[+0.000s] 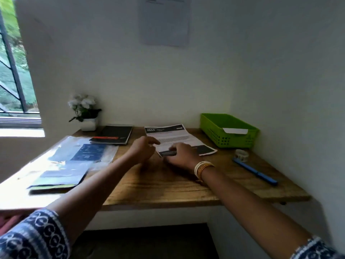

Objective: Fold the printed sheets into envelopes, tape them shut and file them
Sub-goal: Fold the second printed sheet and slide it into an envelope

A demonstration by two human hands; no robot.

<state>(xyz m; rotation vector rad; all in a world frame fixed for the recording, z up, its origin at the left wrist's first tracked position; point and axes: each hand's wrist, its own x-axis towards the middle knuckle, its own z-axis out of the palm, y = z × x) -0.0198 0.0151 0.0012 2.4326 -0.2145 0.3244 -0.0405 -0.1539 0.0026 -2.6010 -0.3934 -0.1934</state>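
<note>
Far left of frame: window (13, 71) with dark bars, greenery behind.
Lower left: clear plastic folder (61, 161) holding dark blue and green printed papers, flat on the wooden desk (186, 186), blurred.
Left of centre, at the back: small white pot of white flowers (85, 113) against the wall. Just right of it, a black notebook with a red stripe (113, 135), lying flat, its near edge over the folder's far corner.
Top centre: pale paper notice (166, 19) fixed to the wall, text unreadable.
Centre: left hand (143, 149), fingers loosely curled and partly open, at the left edge of the white printed sheet with black bands (177, 139); whether it grips the sheet cannot be told.
Centre, just right: right hand (179, 156), bangles at the wrist, palm down on the sheet's near edge, fingers pressing a raised or folded strip; exact hold unclear. The sheet lies flat mid-desk, toward the back.
Right, at the back: green perforated plastic basket (229, 131) with a white folded paper (235, 130) inside.
Right, nearer: roll of clear tape (241, 155), and just beside it a blue pen (254, 171) lying diagonally.
</note>
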